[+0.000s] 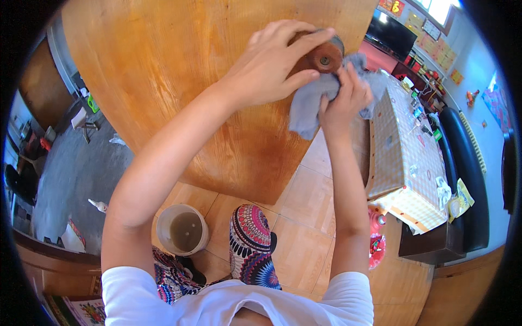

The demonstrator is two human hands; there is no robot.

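A round reddish-brown door knob (326, 58) with a keyhole stands out from the varnished wooden door (174, 92), near its right edge. My left hand (272, 62) reaches up to the knob from the left. Its thumb and fingers are spread, with the forefinger along the knob's upper side and the thumb below it. Just under and to the right of the knob, my right hand (348, 98) grips a bunched grey-blue cloth (312, 106). Part of the cloth lies against the door and part hangs past its edge.
A white bucket of murky water (183, 229) stands on the tiled floor by my legs. To the right are a table with a checked cloth (405, 157), a black sofa (465, 168) and a television (390, 35). A small stool (83, 122) stands on the grey floor at left.
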